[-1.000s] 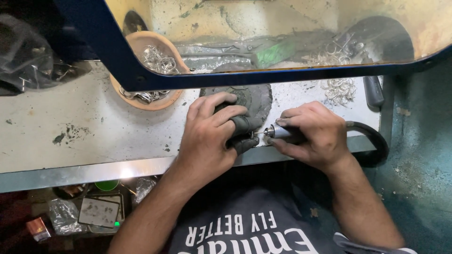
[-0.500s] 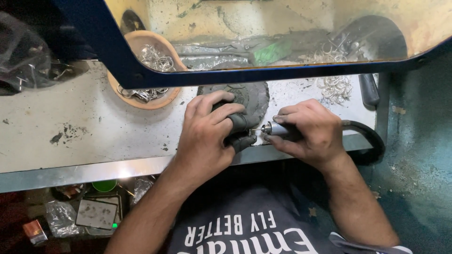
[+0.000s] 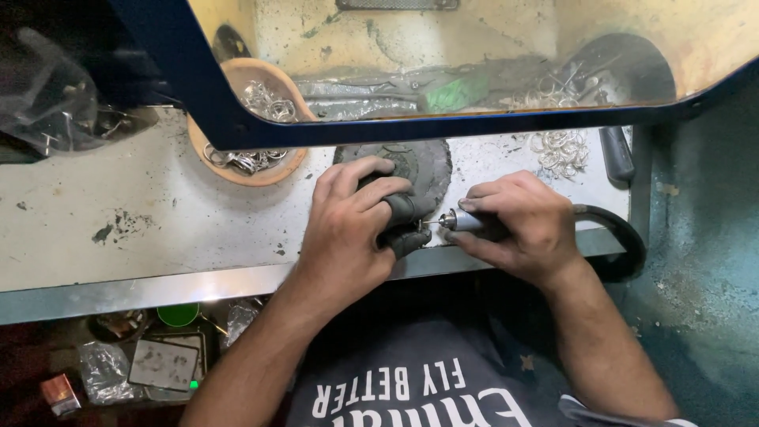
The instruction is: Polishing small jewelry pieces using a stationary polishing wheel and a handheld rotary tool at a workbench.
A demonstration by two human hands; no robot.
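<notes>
i see my left hand [image 3: 348,229] curled tight at the near edge of the bench [image 3: 118,229], its thumb and forefinger in dark finger guards [image 3: 407,213] and pinched on something small that i cannot make out (it is hidden between the tips). my right hand [image 3: 518,225] is wrapped around a rotary handpiece [image 3: 462,221], fingers closed along its body, only the metal nose and a thin bit showing. the relation that counts is this: the handpiece lies almost level, its long axis running right to left across the bench, and the bit points straight at the pinch of the left fingers, the tip touching or just short of it; i cannot tell which. so the pinched piece sits directly left of the tool, between the two hands, and both hands are equally close to it, the left holding, the right aiming. the handpiece's black hose [image 3: 617,237] loops away to the right and round off the bench edge. just behind the left hand lies a dark round pad [image 3: 431,162], partly covered by the knuckles. further back left stands a clay bowl [image 3: 237,170] with silver rings in it, and loose rings [image 3: 561,150] lie back right, near a dark handle [image 3: 615,154]. a blue-framed shield [image 3: 443,126] crosses above it all.
</notes>
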